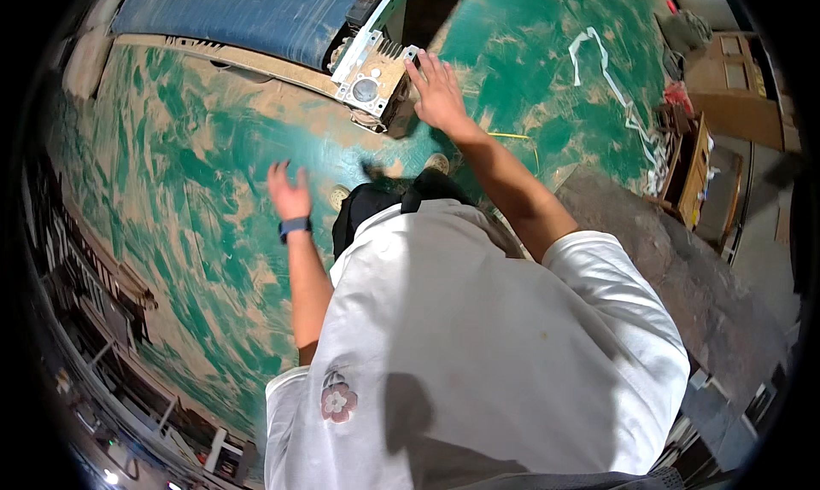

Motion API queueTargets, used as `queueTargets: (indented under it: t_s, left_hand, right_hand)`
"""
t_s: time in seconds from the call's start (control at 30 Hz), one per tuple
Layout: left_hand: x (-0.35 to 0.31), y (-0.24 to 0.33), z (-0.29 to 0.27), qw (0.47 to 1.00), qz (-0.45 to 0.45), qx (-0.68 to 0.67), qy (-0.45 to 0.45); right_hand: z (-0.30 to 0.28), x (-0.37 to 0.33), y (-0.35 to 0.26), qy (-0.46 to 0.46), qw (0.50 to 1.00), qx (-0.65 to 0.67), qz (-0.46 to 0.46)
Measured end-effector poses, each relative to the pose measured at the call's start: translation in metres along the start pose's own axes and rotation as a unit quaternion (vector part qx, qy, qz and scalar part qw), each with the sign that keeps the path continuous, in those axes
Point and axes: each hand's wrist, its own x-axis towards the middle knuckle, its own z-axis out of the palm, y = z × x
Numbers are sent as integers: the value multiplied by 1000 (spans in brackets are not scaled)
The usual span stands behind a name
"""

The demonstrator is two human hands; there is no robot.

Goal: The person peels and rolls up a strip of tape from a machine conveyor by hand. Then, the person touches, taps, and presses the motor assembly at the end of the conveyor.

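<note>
At the top of the view, left of centre, stands a belt machine with a wide blue belt (231, 16) and, at its near right corner, a pale metal end plate (372, 73) dusted with brown. The plate carries a round grey disc (365, 90) and lies to the left of the right hand (438, 91), at about the same height in the view. That hand is open, fingers spread, its fingertips at the plate's right edge; whether they touch it or hover just beside it, I cannot tell. The left hand (289, 193) is also open, fingers parted and a little blurred, over the green floor (213, 234). The plate lies ahead of it and to its right, well apart. A dark wristband (295, 225) circles the left wrist. Brown dust streaks the floor, and along the machine's near side runs a dusty ledge (256, 62). The person's shoes (437, 162) show between the two arms, below the plate. Over to the right, a crumpled white strip (605, 63) trails across the floor towards a brown carton (735, 110), well away from both hands.
</note>
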Motion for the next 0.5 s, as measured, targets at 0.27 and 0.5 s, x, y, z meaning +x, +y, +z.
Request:
queueTargets:
  t_s: [0.27, 0.5]
  left_hand:
    - [15, 177, 80, 965, 206, 119, -111]
    - [14, 185, 96, 958, 183, 174, -136]
  right_hand:
    - [-10, -5, 27, 3, 993, 4, -116]
    - [-8, -2, 41, 29, 991, 48, -120]
